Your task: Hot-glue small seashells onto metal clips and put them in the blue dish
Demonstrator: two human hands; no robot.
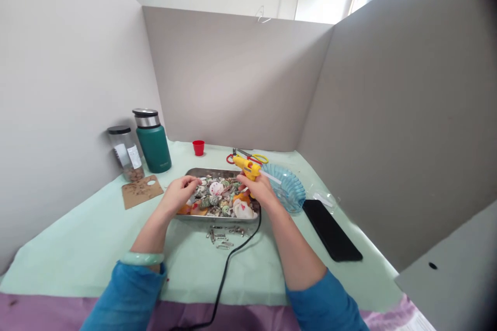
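Observation:
My right hand (261,189) is wrapped round a yellow hot glue gun (248,166), its nozzle pointing left and a clear glue stick sticking out of its back. A black cord runs from it down to the table's front edge. My left hand (181,194) is closed in a pinch over the left side of a metal tray (229,220); whatever lies between the fingertips is too small to make out. Shells (215,199) and other small craft pieces fill the tray. Several metal clasps or pins (221,236) lie loose on the cloth in front of it.
At the left stand a green bottle (153,147) and a clear jar (126,152), with a brown card (142,192) before them. A red cup (198,148) and scissors (256,158) are behind the tray. A blue shell-shaped dish (289,191) and a black slab (332,230) lie right.

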